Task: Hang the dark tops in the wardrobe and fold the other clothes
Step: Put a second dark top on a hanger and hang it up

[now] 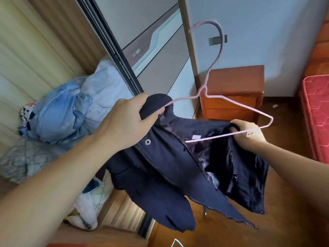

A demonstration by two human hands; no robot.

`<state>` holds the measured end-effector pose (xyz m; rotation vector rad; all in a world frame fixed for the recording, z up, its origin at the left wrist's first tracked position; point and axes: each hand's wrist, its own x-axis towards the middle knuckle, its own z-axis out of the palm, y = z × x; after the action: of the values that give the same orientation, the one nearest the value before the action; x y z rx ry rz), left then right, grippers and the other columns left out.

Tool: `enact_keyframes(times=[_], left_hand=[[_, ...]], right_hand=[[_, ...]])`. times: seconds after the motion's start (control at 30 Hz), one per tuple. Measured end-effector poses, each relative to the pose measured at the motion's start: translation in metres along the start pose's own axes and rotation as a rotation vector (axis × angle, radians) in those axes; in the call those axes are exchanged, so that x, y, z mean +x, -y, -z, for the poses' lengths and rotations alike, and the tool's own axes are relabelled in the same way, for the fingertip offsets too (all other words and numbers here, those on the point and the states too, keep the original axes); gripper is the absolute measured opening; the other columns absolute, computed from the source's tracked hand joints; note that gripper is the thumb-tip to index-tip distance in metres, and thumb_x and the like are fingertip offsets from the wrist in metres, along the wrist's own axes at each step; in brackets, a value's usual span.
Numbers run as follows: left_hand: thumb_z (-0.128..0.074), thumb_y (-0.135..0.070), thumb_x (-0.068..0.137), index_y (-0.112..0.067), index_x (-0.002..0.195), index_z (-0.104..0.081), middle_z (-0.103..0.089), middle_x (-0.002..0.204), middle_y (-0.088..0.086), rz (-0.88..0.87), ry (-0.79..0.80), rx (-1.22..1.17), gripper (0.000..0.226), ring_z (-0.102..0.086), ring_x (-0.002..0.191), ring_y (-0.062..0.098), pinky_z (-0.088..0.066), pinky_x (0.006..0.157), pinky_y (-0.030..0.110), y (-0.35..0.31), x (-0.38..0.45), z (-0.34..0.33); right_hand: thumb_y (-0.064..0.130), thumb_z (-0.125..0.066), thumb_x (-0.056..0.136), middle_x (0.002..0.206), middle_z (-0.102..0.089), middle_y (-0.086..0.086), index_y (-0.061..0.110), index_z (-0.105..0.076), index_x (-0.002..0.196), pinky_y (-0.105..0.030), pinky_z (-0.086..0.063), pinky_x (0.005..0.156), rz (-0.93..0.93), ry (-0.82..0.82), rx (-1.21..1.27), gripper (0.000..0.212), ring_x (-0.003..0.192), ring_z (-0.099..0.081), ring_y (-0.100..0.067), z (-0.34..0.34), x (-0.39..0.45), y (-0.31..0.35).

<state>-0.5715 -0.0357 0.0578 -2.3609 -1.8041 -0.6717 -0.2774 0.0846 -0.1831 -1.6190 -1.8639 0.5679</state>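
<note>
A dark navy jacket (156, 177) with snap buttons and a shiny lining hangs in the air in front of me. My left hand (124, 122) grips its collar and left shoulder. My right hand (247, 134) grips the jacket's right front edge together with the lower bar of a pink wire hanger (263, 114). One arm of the hanger runs into the jacket at the collar; the hook points up toward the wall. The open wardrobe (44, 50) lies to the left, holding a pile of pale blue and white clothes (71, 111).
A sliding wardrobe door (151, 50) stands just behind the jacket. A wooden bedside cabinet (235, 91) sits against the wall at the right. A red mattress (316, 113) lies at the far right. Wooden floor (288, 202) spreads below.
</note>
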Motion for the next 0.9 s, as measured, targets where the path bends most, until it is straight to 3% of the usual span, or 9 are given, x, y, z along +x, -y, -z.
enact_keyframes(times=[0.1,0.27,0.37,0.43,0.47,0.57,0.67,0.8,0.9], left_hand=[[-0.044,-0.063,0.083,-0.043,0.069,-0.043,-0.056,0.068,-0.024,0.005,-0.001,0.012,0.025,-0.052,0.059,0.000,-0.030,0.046,0.023,0.020,-0.007,0.000],[-0.045,-0.062,0.082,-0.045,0.070,-0.044,-0.056,0.066,-0.024,0.015,-0.045,0.016,0.021,-0.053,0.063,-0.005,-0.033,0.050,0.019,0.049,-0.015,-0.001],[-0.043,-0.063,0.083,-0.036,0.083,-0.053,-0.058,0.060,-0.014,-0.020,-0.037,0.064,0.028,-0.058,0.061,0.009,-0.037,0.054,0.027,0.068,-0.023,-0.002],[-0.041,-0.064,0.082,-0.025,0.087,-0.054,-0.061,0.062,-0.005,-0.009,-0.064,0.155,0.042,-0.061,0.068,0.033,-0.043,0.057,0.032,0.077,-0.027,-0.005],[-0.040,-0.065,0.083,-0.023,0.084,-0.052,-0.060,0.060,0.001,0.017,-0.084,0.185,0.044,-0.060,0.067,0.037,-0.045,0.056,0.035,0.080,-0.028,-0.006],[-0.045,-0.059,0.088,-0.023,0.074,-0.040,-0.052,0.053,0.005,0.056,-0.120,0.273,0.039,-0.056,0.058,0.042,-0.042,0.050,0.035,0.081,-0.030,-0.007],[-0.057,-0.048,0.089,-0.019,0.073,-0.045,-0.055,0.052,0.009,0.051,-0.124,0.325,0.035,-0.056,0.053,0.043,-0.036,0.050,0.031,0.076,-0.031,-0.010],[-0.057,-0.050,0.087,-0.016,0.070,-0.047,-0.051,0.055,0.003,0.226,-0.127,0.138,0.039,-0.054,0.061,0.037,-0.043,0.053,0.037,0.058,-0.023,-0.017],[-0.061,-0.047,0.086,-0.015,0.065,-0.049,-0.053,0.055,-0.004,0.316,-0.146,-0.093,0.041,-0.052,0.058,0.019,-0.041,0.054,0.034,0.038,-0.012,-0.032]], right_hand=[[0.021,-0.058,0.090,0.076,-0.065,0.003,0.021,-0.064,0.091,-0.030,-0.042,0.068,0.149,-0.020,-0.059,0.006,0.080,-0.065,-0.028,0.022,0.018,0.000],[0.029,-0.053,0.093,0.090,-0.070,-0.003,0.026,-0.059,0.098,-0.034,-0.045,0.065,0.362,-0.001,-0.235,0.008,0.084,-0.065,-0.034,0.057,0.034,0.009],[0.037,-0.043,0.094,0.090,-0.068,-0.007,0.021,-0.051,0.096,-0.035,-0.042,0.058,0.480,0.043,-0.381,0.017,0.078,-0.062,-0.037,0.077,0.040,0.024],[0.035,-0.040,0.095,0.085,-0.067,-0.015,0.015,-0.048,0.096,-0.039,-0.042,0.059,0.518,0.047,-0.435,0.021,0.074,-0.061,-0.041,0.084,0.045,0.038],[0.032,-0.041,0.096,0.083,-0.066,-0.019,0.014,-0.047,0.096,-0.040,-0.042,0.059,0.510,0.051,-0.444,0.019,0.073,-0.060,-0.043,0.087,0.047,0.045],[0.030,-0.042,0.098,0.084,-0.064,-0.022,0.016,-0.048,0.100,-0.039,-0.039,0.059,0.441,0.098,-0.517,0.016,0.073,-0.059,-0.043,0.100,0.055,0.069],[0.033,-0.039,0.100,0.099,-0.063,-0.021,0.017,-0.054,0.106,-0.036,-0.035,0.064,0.372,0.183,-0.669,0.022,0.083,-0.058,-0.040,0.113,0.057,0.096],[0.024,-0.040,0.097,0.106,-0.063,-0.019,0.012,-0.052,0.090,-0.035,-0.039,0.070,0.316,0.164,-0.494,0.018,0.087,-0.055,-0.036,0.117,0.042,0.148],[0.022,-0.042,0.094,0.098,-0.064,-0.013,0.005,-0.059,0.098,-0.040,-0.052,0.079,0.326,0.164,-0.175,0.025,0.089,-0.060,-0.031,0.105,0.024,0.192]])
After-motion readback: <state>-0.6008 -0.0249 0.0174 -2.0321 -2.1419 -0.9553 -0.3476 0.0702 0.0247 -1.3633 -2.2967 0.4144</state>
